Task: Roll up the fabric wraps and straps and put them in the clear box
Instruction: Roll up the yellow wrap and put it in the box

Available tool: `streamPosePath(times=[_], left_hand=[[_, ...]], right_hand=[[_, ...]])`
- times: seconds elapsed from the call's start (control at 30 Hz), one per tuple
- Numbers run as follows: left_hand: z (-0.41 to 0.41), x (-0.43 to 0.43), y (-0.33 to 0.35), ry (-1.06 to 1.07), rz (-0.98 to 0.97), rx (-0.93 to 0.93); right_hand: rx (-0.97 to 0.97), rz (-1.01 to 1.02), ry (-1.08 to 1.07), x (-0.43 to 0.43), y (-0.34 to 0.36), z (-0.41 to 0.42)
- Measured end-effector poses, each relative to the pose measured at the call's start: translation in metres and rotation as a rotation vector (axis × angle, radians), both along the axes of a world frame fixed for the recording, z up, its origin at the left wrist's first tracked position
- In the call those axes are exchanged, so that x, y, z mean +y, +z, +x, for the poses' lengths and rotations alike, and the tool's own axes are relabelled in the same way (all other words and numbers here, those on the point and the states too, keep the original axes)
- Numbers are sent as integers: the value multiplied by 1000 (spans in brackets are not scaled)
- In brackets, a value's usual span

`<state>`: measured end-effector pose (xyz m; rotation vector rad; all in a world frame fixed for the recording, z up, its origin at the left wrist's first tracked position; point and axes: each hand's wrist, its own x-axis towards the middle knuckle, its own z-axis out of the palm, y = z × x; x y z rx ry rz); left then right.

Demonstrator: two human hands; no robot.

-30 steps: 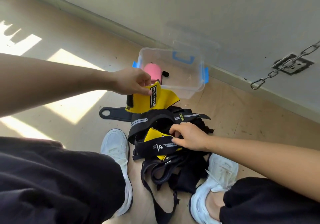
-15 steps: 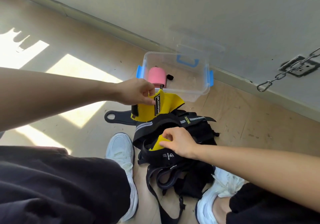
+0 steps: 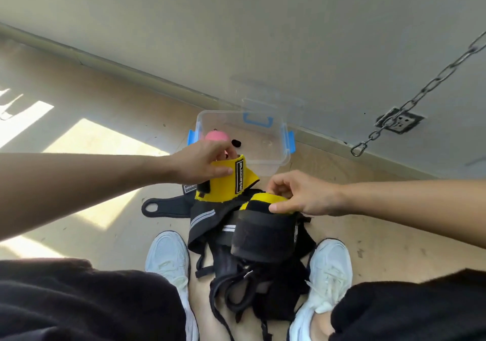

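**A:** Where's the yellow wrap (image 3: pixel 226 180) right now?

**B:** Held up off the floor, just in front of the near wall of the clear box (image 3: pixel 285 140), and not rolled. The left hand (image 3: pixel 200 164) pinches its top edge between curled fingers and thumb. The right hand (image 3: pixel 302 196) pinches the yellow rim of a black-and-yellow wrap (image 3: pixel 263 230) lying on the heap of black straps (image 3: pixel 249 288) between the white shoes (image 3: pixel 168 253).

**A:** What could go wrong?

**B:** Both pieces are limp, and each hand has a different one. I'd judge a roll started one-handed would come out slack and spring open. A trailing end could also snag in the heap and drag straps along.

**A:** Anything in the way?

**B:** A pink roll (image 3: pixel 215 136) and a small black bit (image 3: pixel 236 143) lie at the box's left end, right behind the left hand. A black wrap with a thumb loop (image 3: pixel 163 207) lies flat on the floor left of the heap. The chain (image 3: pixel 420 90) hangs well apart, to the right by the wall socket (image 3: pixel 399 121)
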<state>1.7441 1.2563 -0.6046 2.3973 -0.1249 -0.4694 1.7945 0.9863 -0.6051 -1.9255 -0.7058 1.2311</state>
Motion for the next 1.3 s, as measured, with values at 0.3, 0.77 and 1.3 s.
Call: streamPosePath(times=[0.3,0.77,1.3], left_hand=[[0,-33,82,-48,-187,-22],[-31,-63,157,-28,104,-189],[-39,-43,143,50,211,2]], right_hand=[[-162,73,-157,-12,97,6],[-258,97,-642,-5,142,-9],[6,263,-1028,-14,134,19]])
